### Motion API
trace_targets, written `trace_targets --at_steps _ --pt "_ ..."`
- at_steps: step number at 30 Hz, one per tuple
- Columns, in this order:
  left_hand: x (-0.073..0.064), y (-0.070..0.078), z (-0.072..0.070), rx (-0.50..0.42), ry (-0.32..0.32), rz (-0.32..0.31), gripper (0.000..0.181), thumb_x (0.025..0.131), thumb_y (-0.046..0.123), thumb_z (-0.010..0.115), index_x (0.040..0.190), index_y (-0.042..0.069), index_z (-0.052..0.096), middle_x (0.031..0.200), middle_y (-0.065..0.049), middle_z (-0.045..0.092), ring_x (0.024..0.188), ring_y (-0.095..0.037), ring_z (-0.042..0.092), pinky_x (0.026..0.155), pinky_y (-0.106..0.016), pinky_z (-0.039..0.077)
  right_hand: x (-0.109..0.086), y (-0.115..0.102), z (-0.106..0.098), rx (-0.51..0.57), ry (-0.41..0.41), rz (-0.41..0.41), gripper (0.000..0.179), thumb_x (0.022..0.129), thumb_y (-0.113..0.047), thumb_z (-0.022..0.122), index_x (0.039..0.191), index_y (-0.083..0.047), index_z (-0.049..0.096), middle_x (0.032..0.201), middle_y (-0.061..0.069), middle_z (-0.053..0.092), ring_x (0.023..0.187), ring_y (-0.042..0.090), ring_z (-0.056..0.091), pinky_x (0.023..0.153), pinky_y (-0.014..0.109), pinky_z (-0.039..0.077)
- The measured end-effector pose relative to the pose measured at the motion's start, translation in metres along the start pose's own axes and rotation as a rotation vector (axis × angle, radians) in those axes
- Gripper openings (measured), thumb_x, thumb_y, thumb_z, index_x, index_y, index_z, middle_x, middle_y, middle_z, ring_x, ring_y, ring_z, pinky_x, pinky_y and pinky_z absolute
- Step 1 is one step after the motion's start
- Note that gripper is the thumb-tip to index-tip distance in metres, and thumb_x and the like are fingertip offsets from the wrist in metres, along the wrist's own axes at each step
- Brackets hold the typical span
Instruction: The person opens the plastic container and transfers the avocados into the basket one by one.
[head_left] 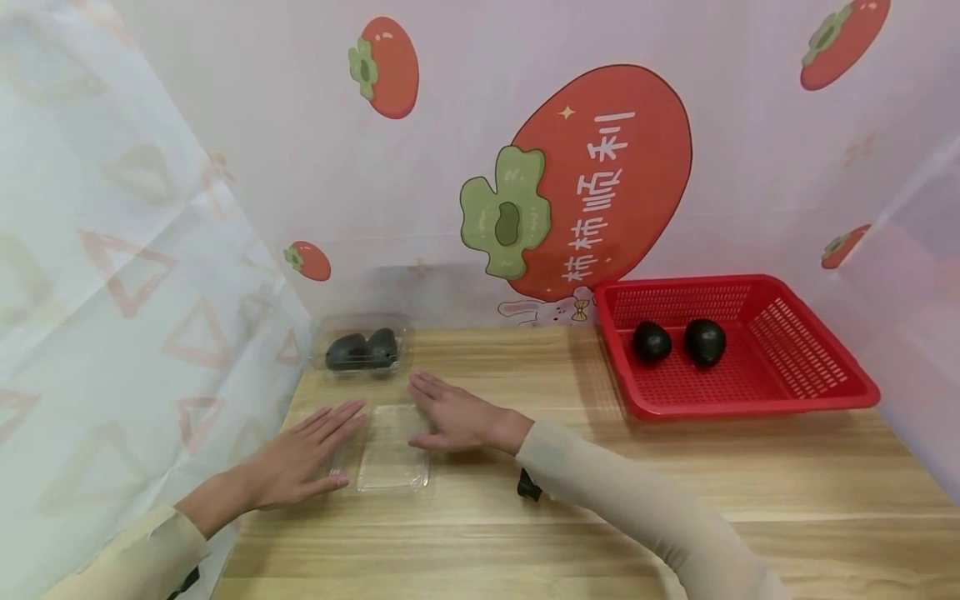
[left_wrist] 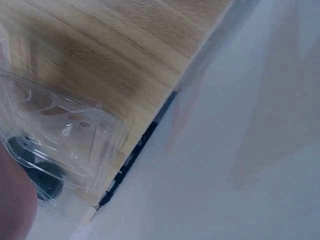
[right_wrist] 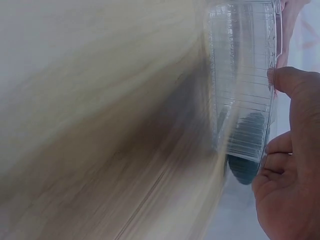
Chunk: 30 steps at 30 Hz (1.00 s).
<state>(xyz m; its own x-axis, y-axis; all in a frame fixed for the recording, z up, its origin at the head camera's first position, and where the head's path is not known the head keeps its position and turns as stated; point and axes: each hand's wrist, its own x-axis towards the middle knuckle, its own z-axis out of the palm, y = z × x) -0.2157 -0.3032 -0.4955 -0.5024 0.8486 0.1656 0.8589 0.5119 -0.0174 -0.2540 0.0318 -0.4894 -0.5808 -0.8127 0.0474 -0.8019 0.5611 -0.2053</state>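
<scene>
A clear plastic box [head_left: 393,454] sits on the wooden table between both hands. At its left side is my left hand [head_left: 300,458], its fingers extended. My right hand [head_left: 461,417] is at the opposite side, fingers reaching along the edge. In the right wrist view, the thumb and fingertips of the right hand [right_wrist: 295,155] touch the rim of the clear box [right_wrist: 245,85]. Only part of the left hand [left_wrist: 17,200] shows in the left wrist view. Behind the front box stands another clear box [head_left: 367,372] with two dark avocados [head_left: 362,350] inside.
To the right, a red plastic basket [head_left: 757,408] holds two dark avocados [head_left: 652,342]. Patterned white sheeting [head_left: 420,192] hangs behind the table and along its left side. Beneath the right forearm a small black object [head_left: 528,485] is partly hidden.
</scene>
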Motion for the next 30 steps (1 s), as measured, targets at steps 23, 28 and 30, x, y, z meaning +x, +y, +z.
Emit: trace_targets --at_steps 23,28,30 --pt "-0.026 -0.011 -0.009 -0.022 0.01 -0.02 0.085 0.1 0.044 0.07 0.162 -0.003 0.036 0.168 -0.023 0.036 0.156 -0.031 0.033 0.131 -0.031 0.007 0.027 -0.01 0.011 0.037 0.041 -0.001 0.084 0.109 -0.052 0.052 0.164 0.007 0.027 0.173 0.023 0.022 0.163 0.033 0.017 0.13 0.035 0.019" --pt "-0.027 -0.011 -0.008 -0.031 0.01 -0.052 0.085 0.099 0.042 0.071 0.163 -0.002 0.035 0.167 -0.023 0.036 0.156 -0.029 0.033 0.131 -0.03 0.005 0.029 -0.012 0.009 0.028 0.058 0.002 0.084 0.109 -0.052 0.054 0.163 0.007 0.029 0.173 0.022 0.024 0.163 0.031 0.018 0.13 0.034 0.018" --pt "-0.028 -0.011 -0.007 -0.041 0.008 -0.069 0.085 0.1 0.041 0.07 0.164 0.0 0.033 0.168 -0.022 0.035 0.157 -0.028 0.033 0.131 -0.029 0.004 0.029 -0.013 0.008 0.02 0.065 -0.004 0.084 0.108 -0.051 0.055 0.163 0.007 0.03 0.172 0.022 0.025 0.162 0.032 0.019 0.13 0.035 0.019"
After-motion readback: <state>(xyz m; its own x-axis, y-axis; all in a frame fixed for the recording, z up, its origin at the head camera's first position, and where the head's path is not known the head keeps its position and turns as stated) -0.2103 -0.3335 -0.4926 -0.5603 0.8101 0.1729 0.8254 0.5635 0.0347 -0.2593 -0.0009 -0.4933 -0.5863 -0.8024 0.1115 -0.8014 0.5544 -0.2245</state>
